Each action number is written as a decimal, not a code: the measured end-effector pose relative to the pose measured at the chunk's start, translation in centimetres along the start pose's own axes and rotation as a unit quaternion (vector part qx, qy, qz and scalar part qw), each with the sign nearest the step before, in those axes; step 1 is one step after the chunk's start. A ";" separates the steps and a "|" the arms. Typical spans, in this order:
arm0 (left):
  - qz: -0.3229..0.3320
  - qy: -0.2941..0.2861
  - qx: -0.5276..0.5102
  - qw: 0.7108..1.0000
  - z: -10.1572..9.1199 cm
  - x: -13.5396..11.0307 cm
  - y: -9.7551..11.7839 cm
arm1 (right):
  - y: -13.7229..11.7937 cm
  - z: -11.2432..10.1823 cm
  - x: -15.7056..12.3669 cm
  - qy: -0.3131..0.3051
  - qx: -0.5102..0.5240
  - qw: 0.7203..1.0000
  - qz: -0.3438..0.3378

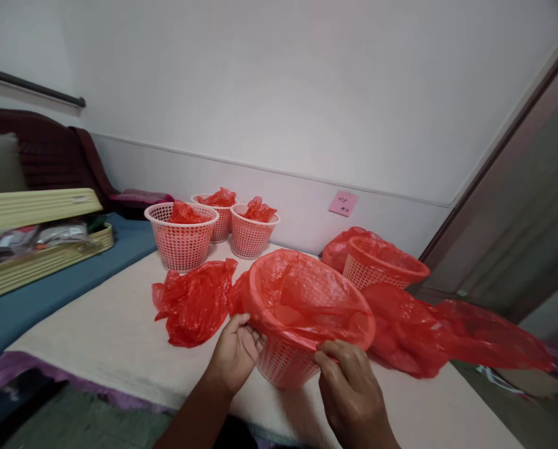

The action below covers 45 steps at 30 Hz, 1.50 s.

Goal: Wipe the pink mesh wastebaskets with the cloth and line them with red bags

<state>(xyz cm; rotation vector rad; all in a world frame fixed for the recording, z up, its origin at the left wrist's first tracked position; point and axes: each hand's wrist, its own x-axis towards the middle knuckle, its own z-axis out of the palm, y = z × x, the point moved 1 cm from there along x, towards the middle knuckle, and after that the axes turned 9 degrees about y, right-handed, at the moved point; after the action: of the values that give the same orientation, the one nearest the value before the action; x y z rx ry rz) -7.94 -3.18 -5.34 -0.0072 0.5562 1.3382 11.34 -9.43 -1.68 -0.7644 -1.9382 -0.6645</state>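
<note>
A plastic mesh basket (288, 362) stands tilted towards me, lined with a thin red plastic bag (302, 287) whose edge is folded over the rim. My right hand (351, 390) pinches the bag's edge at the near right part of the rim, fingers closed. Against the basket's left side rests my left hand (234, 355), palm up with thumb and fingers apart; its thumb is by the bag's folded edge. Left of the basket lies a crumpled red bag (197, 302). On the right, a second basket (372, 271) has a red bag over its rim.
Several mesh baskets with crumpled red bags inside, including a pink one (183, 243), stand at the back left. A loose red bag (447, 330) spreads along the table's right side. A pink note (343, 203) is on the wall. A cream case (45, 259) lies on the left.
</note>
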 end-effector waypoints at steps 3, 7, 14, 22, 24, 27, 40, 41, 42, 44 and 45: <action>0.002 0.006 0.012 1.000 -0.2 0.1 -0.6 | 0.0 0.1 0.0 0.009 -0.003 1.000 -0.010; -0.001 -0.004 0.049 0.999 -0.2 0.2 -1.3 | 0.0 0.2 0.0 0.011 -0.006 1.000 -0.005; 0.067 0.077 0.149 0.984 -1.5 0.7 -0.6 | -0.4 0.0 -0.5 0.002 -0.011 1.000 0.008; 0.251 0.050 0.275 0.927 1.2 -1.7 2.7 | -1.1 -0.3 -0.4 0.010 -0.007 0.999 0.030; 0.215 0.020 0.326 0.920 2.2 -1.5 2.5 | -1.0 -0.4 -0.3 0.006 -0.010 0.999 0.031; 0.176 -0.002 0.364 0.915 2.9 -0.7 2.1 | -0.8 -0.8 -0.7 -0.008 -0.023 0.999 0.029; 0.143 -0.011 0.348 0.926 2.8 -0.2 2.2 | -1.2 -2.4 -2.3 -0.021 0.029 0.994 0.103; 0.142 -0.010 0.345 0.928 2.8 -0.2 2.1 | -1.2 -2.4 -2.0 -0.019 0.016 0.995 0.093; 0.140 -0.009 0.342 0.929 2.8 -0.3 2.0 | -1.2 -2.4 -1.7 -0.017 0.002 0.996 0.086; 0.132 -0.008 0.336 0.933 2.8 -0.5 2.0 | -1.1 -2.2 -1.5 -0.014 -0.007 0.996 0.086; 0.128 -0.006 0.331 0.935 2.8 -0.6 2.0 | -0.9 -2.1 -1.6 -0.012 0.003 0.995 0.098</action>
<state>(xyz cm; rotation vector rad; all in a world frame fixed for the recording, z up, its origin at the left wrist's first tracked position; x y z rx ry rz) -8.77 -2.33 -2.07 0.6458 1.0018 1.3405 12.43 -11.95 -2.30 -0.9483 -1.8573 -0.5305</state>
